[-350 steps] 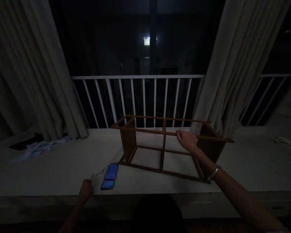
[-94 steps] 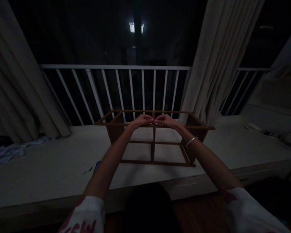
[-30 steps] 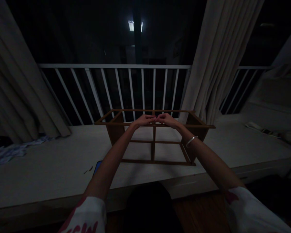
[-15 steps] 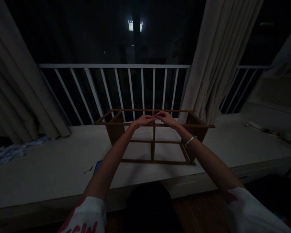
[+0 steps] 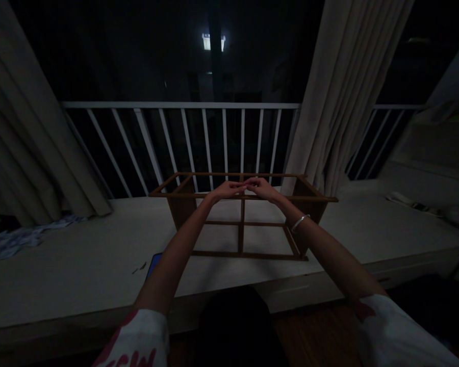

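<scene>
A brown wooden rack frame lies on its side on the pale window ledge. Over the middle of its upper front bar, my left hand and my right hand meet, fingertips touching. Both sets of fingers are pinched together around a spot at the central crosspiece. Whatever sits between the fingertips is too small and dark to make out. A silver bangle circles my right wrist.
The window ledge runs across the view. A phone with a blue screen lies by my left forearm, beside small dark bits. Behind stand a white railing and curtains. Crumpled cloth lies at left.
My right fingers have shifted very slightly and lie closer against the left fingertips. The rack and both arms hold nearly the same position.
</scene>
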`<action>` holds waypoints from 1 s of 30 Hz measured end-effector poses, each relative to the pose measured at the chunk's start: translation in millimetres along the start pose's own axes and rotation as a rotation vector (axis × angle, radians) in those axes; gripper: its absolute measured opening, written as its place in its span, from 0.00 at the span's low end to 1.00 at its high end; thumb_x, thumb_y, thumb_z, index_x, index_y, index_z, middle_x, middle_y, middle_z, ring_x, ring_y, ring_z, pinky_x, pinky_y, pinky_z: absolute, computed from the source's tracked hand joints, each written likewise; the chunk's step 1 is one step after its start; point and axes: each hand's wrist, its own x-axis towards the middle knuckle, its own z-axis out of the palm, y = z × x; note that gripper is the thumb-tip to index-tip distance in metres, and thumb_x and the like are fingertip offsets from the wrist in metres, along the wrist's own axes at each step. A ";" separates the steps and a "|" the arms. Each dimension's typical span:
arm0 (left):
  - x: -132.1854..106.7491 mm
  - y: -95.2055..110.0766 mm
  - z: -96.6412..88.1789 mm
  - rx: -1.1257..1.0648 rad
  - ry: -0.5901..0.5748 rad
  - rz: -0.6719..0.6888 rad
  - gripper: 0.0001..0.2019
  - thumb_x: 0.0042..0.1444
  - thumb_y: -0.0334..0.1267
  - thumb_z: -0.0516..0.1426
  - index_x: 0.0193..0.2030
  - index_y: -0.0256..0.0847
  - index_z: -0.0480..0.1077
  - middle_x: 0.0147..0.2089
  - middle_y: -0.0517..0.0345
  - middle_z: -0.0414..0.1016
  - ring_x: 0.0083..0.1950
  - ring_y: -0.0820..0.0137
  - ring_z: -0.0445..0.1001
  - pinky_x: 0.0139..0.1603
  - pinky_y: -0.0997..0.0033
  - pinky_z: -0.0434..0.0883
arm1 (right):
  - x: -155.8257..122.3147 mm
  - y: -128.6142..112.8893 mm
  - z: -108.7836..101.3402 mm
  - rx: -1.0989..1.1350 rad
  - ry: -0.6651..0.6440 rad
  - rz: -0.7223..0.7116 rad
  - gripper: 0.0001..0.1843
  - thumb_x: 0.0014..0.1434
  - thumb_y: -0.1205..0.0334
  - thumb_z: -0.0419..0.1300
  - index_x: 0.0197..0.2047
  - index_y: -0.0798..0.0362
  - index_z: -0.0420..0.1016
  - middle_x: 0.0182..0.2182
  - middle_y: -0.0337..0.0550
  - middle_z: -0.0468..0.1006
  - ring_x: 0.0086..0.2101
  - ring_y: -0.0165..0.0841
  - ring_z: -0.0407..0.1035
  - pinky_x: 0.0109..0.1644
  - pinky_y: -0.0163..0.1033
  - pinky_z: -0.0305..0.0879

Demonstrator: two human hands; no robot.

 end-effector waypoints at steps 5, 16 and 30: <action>-0.9 1.9 0.8 0.012 0.022 0.012 0.25 0.38 0.50 0.54 0.42 0.37 0.67 0.21 0.60 0.64 0.25 0.77 0.58 0.23 0.78 0.53 | 0.7 1.3 0.0 -0.075 -0.019 0.028 0.15 0.47 0.57 0.51 0.35 0.58 0.70 0.32 0.43 0.71 0.32 0.30 0.63 0.36 0.34 0.57; 8.3 -12.6 -0.6 0.117 0.101 -0.063 0.28 0.36 0.55 0.53 0.40 0.35 0.64 0.30 0.56 0.65 0.27 0.77 0.61 0.23 0.78 0.57 | 1.5 1.7 0.8 -0.107 -0.038 0.036 0.19 0.47 0.55 0.52 0.39 0.58 0.68 0.34 0.46 0.70 0.32 0.30 0.63 0.35 0.34 0.58; 4.9 -10.9 -1.0 0.077 0.055 -0.042 0.25 0.33 0.55 0.53 0.30 0.34 0.65 0.24 0.58 0.63 0.24 0.78 0.59 0.21 0.79 0.54 | -3.7 -7.4 -1.1 0.026 -0.039 0.132 0.19 0.44 0.53 0.53 0.37 0.58 0.68 0.30 0.43 0.70 0.27 0.27 0.62 0.26 0.30 0.57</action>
